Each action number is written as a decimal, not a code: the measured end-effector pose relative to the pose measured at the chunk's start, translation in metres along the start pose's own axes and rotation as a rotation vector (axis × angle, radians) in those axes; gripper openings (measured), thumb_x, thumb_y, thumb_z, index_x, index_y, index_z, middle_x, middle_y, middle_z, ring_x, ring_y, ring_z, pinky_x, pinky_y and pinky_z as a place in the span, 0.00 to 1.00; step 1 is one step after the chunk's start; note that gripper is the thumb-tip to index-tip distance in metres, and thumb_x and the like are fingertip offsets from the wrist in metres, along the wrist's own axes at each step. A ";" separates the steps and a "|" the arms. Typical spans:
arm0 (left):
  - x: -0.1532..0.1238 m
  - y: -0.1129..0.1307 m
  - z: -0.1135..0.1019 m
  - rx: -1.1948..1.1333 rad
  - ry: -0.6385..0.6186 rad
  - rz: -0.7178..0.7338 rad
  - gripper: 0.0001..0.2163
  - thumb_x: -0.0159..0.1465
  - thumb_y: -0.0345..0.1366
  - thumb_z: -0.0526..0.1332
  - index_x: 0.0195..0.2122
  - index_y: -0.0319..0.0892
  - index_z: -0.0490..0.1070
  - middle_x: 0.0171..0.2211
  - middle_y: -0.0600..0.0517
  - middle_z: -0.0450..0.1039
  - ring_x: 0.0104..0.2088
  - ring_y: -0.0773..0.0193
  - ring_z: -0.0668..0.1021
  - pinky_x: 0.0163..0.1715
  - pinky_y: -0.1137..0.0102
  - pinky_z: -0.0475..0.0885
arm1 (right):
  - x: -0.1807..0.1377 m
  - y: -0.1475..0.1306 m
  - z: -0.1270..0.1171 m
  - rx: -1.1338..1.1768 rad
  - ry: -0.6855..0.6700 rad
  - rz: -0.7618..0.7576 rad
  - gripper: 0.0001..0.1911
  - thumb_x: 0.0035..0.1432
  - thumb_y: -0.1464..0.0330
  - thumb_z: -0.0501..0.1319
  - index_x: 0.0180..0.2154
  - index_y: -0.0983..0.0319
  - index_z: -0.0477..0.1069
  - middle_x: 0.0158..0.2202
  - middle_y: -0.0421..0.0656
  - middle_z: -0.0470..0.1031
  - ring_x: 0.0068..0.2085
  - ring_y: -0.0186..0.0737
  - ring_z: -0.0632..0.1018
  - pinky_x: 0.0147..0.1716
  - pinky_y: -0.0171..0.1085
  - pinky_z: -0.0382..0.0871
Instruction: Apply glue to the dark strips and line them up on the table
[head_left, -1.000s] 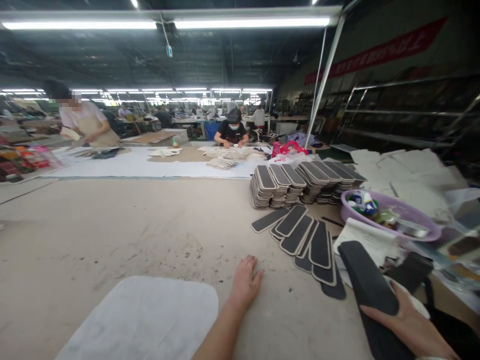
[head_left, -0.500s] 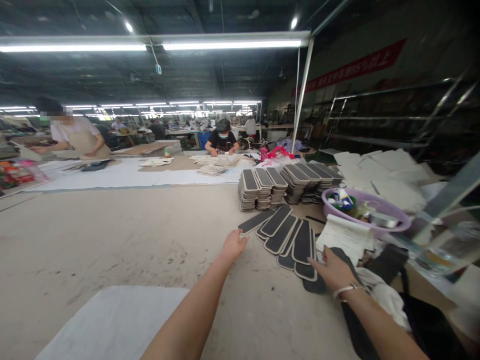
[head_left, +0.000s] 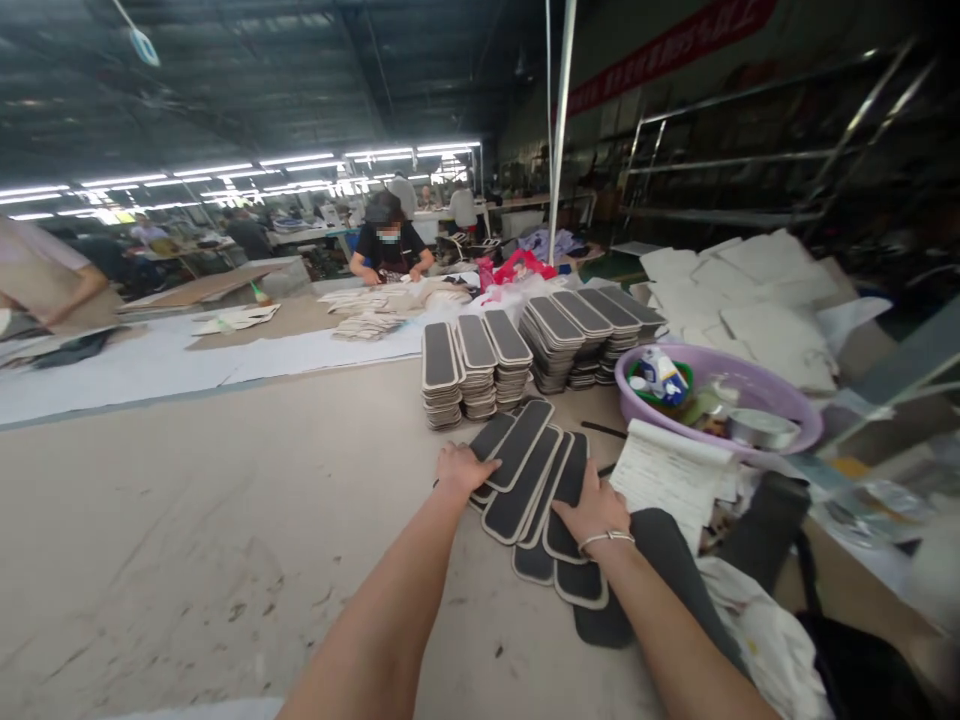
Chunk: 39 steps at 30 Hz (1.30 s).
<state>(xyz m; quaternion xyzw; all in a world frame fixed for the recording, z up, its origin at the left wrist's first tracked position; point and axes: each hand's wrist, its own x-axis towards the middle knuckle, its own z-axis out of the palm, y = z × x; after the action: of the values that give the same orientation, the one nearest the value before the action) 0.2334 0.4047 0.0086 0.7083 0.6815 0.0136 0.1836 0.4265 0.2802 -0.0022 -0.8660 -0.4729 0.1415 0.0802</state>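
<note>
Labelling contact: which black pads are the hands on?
The loose fanned pads nearest the camera: left hand and right hand rest on them. The stacks behind are untouched.

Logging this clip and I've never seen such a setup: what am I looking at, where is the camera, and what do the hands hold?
There is no machine here: a person works with bare hands, and the one picture comes from a camera worn on their head, looking forward and down. The two forearms entering from below are theirs. The left hand and the right hand both rest on a fanned pile of flat dark oblong pads with pale edges on a broad beige worktable. The right lies flat; whether the left grips is unclear. Behind stand stacks of the same pads, with a purple plastic basin of odds and ends to their right. Other people work farther back.
</note>
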 end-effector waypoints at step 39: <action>-0.140 -0.062 0.016 -1.498 -0.380 -0.576 0.23 0.47 0.31 0.73 0.44 0.38 0.69 0.34 0.43 0.80 0.36 0.50 0.82 0.41 0.57 0.77 | -0.076 -0.028 0.023 0.644 -0.399 -0.211 0.40 0.47 0.80 0.54 0.64 0.69 0.52 0.56 0.53 0.68 0.55 0.43 0.72 0.56 0.38 0.63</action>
<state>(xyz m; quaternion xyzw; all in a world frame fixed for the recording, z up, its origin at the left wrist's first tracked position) 0.1684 0.2648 0.0088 0.1859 0.6042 0.2968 0.7158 0.3580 0.2314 -0.0040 -0.6985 -0.4972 0.4392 0.2685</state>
